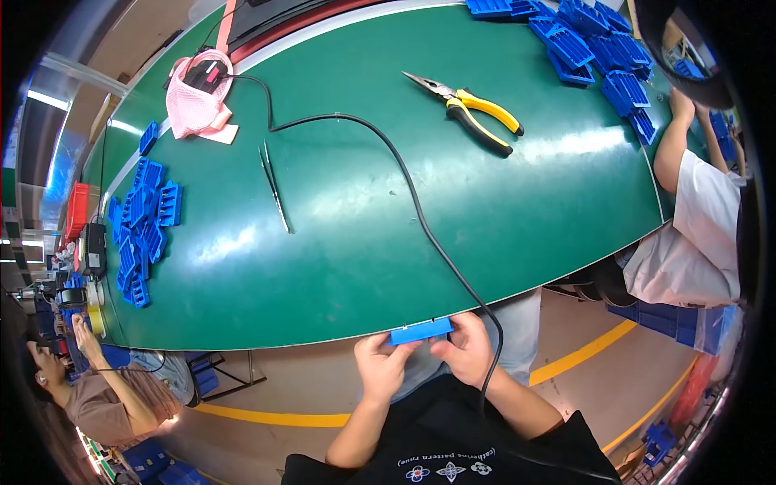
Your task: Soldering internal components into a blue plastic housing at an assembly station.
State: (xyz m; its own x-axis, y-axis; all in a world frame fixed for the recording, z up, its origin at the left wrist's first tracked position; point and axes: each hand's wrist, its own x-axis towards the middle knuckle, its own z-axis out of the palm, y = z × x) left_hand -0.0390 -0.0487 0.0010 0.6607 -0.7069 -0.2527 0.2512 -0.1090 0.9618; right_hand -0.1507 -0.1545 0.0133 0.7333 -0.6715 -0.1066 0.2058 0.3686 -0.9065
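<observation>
Between my two hands, just off the near edge of the green table [339,202], is a blue plastic part [421,331], a small slotted block. My left hand [383,364] grips its left end and my right hand [466,349] its right end, thumbs toward me. The fingers beneath it are partly hidden. Farther off on the tabletop lie long-nose pliers [473,113] with yellow and black handles, jaws pointing to the far left. Metal tweezers [275,190] rest to the left of them.
A black cable [388,145] crosses the table from a pink pouch [198,101] and passes over my right forearm. Blue parts are heaped at the left [141,226] and far right [594,44]. One person [121,396] sits at the left, another [687,218] at the right.
</observation>
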